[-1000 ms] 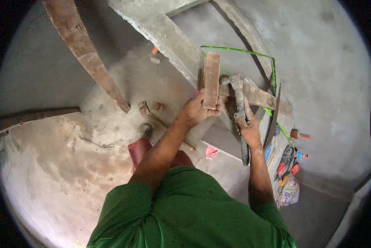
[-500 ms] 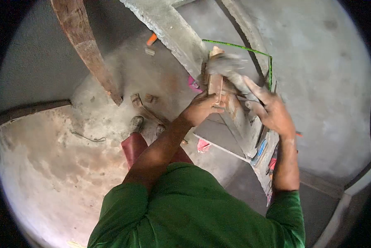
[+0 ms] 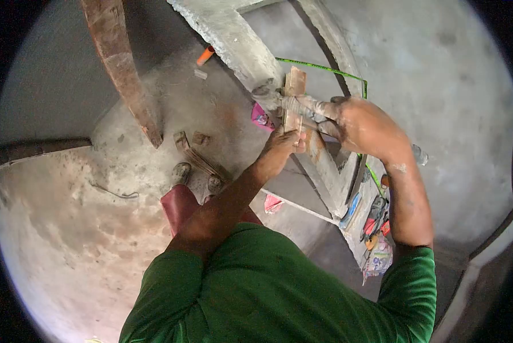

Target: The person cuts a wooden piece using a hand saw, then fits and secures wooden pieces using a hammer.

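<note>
My left hand [image 3: 280,150] is closed round the lower end of a short wooden block [image 3: 294,86], which stands against the concrete frame. A hammer [image 3: 305,107] with a wrapped handle lies across the front of the block, its head at the block's left side, near the concrete edge. My right hand [image 3: 368,128] is wrapped round the hammer's handle, to the right of the block. The hammer and the right fingers hide part of the block and the timber behind it.
A green measuring tape [image 3: 322,67] runs along the concrete frame [image 3: 242,43]. A long wooden plank [image 3: 119,63] hangs at upper left. Wood scraps [image 3: 196,157] lie near my feet. Tools and a bag [image 3: 376,257] sit at lower right.
The hammer has swung left from the right of the block to across it, and my right hand has turned and moved up with it. My left hand still holds the block.
</note>
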`<state>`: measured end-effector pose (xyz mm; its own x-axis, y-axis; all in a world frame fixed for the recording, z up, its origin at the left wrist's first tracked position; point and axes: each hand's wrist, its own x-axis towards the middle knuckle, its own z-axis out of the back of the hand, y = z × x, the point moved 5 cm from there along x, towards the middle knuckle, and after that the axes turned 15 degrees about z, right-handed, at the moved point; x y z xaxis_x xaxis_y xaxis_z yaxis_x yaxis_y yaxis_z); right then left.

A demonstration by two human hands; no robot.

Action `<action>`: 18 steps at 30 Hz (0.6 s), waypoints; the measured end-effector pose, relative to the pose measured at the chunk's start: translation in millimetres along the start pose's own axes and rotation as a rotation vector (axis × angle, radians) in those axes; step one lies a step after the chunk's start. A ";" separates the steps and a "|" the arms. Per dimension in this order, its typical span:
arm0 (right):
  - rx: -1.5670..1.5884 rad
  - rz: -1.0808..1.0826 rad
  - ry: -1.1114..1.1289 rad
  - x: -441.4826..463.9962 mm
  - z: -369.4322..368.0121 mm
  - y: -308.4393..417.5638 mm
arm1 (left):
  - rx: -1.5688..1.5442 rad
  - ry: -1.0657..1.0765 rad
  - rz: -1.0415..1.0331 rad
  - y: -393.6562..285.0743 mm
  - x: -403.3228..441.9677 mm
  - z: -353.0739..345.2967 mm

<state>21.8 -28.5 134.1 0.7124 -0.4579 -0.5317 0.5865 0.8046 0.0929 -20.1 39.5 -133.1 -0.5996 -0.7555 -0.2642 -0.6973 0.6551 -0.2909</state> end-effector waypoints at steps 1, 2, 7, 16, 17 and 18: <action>0.002 -0.004 -0.003 -0.3 -3.1 -4.7 | 0.003 0.002 0.004 -0.9 0.3 -0.9; -0.036 0.004 0.014 0.5 -9.1 -11.4 | -0.036 -0.006 0.027 -0.6 0.0 -0.7; -0.115 -0.121 0.191 -7.0 -17.6 -31.6 | -0.044 0.009 0.062 1.6 0.0 7.5; 0.217 -0.288 -0.766 -120.7 -56.0 -3.1 | 0.986 -0.711 -0.486 -56.4 -44.0 -9.2; 0.392 -0.435 -0.730 -134.7 -85.6 -0.1 | 1.278 -0.741 -0.326 -53.2 -39.2 -11.8; 0.528 -0.539 -0.698 -150.8 -122.2 6.8 | 1.525 -0.700 -0.276 -42.1 -32.9 -3.1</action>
<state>-128.8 92.2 112.0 0.2702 -0.9626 -0.0199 0.8694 0.2350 0.4345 27.7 36.8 -109.4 0.0314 -0.9647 -0.2614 0.4893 0.2429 -0.8376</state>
